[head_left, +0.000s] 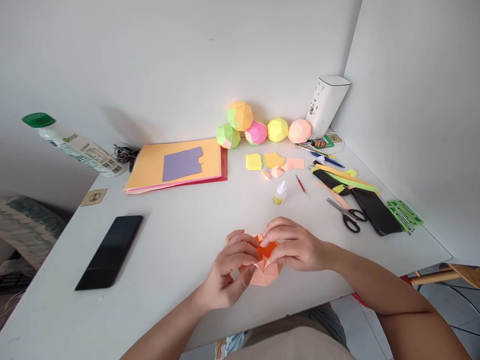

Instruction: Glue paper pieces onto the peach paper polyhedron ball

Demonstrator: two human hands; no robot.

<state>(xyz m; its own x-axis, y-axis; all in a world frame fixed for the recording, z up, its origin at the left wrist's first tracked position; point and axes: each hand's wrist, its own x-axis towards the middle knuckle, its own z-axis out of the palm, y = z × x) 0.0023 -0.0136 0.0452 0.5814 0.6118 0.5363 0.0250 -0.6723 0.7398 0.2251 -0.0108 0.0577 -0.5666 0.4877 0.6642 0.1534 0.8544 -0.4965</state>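
Both my hands meet near the table's front edge around a partly assembled orange paper model. My left hand grips its left side with curled fingers. My right hand pinches its top right, fingers pressed onto the folded flaps. A small glue bottle stands just behind them, with a red stick to its right. Loose yellow and orange folded paper pieces lie farther back.
Several finished paper balls line the wall beside a white box. A stack of coloured paper lies at back left, near a green-capped bottle. Black phones lie at the left and right; scissors and pens sit to the right.
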